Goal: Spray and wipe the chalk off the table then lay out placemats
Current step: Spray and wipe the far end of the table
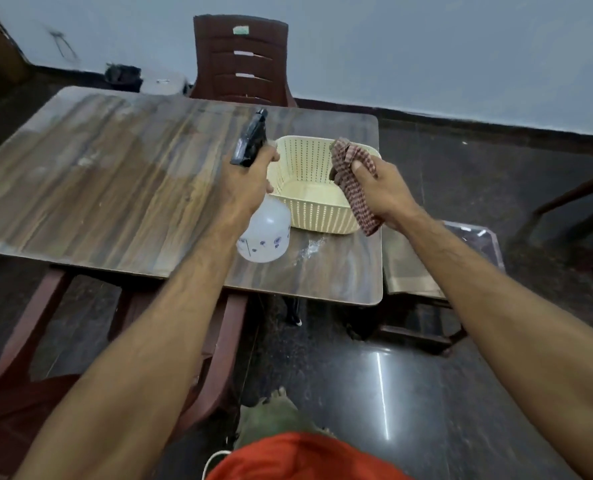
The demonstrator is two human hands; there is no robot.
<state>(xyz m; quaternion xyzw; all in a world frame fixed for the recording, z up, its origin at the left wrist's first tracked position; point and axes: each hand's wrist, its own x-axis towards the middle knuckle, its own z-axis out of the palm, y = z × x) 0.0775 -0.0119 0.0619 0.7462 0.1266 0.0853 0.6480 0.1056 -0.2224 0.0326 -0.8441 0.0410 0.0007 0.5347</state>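
Observation:
My left hand [245, 183] grips the black trigger head of a clear spray bottle [265, 233], held above the wood-grain table [115, 188] near its right end. My right hand [380, 190] holds a red-and-white checked cloth [352, 188] that hangs down beside a cream perforated basket [317, 199]. The basket stands on the table and looks empty. A patch of white chalk [310, 249] lies on the tabletop just in front of the basket. Faint pale smears show on the left half of the table.
A dark brown plastic chair [241, 60] stands behind the table, and another [80, 341] sits tucked under its near left side. A low stool holding flat mats [413, 265] is to the right of the table. The floor is dark and glossy.

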